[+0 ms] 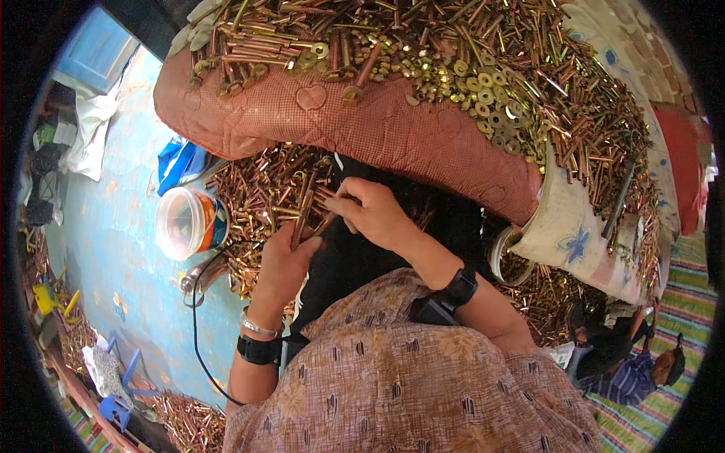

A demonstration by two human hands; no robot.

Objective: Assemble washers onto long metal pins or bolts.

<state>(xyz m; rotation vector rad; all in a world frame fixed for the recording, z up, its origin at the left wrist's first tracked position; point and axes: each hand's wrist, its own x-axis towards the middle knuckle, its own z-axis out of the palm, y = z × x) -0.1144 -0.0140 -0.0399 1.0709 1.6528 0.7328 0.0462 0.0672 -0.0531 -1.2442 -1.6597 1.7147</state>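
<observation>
My left hand [285, 264] is closed around a few long, copper-toned bolts [304, 208] that stick up past its fingers. Close beside it on the right, my right hand [375, 214] has its thumb and fingers pinched together at the end of a bolt, partly hidden by the fingers. Both hands are over my dark-covered lap. Just beyond them lies a reddish quilted pad [317, 113], with a heap of gold-coloured nuts [423, 75], flat washers [485, 97] and many loose bolts [257, 38] on its far side.
A pile of bolts [249, 185] lies left of my hands, beside a white plastic bucket [180, 224] and a metal cylinder [204, 275]. A black cable [198, 325] runs to my left arm. At right are a round container [504, 260] and a patterned cloth [563, 234].
</observation>
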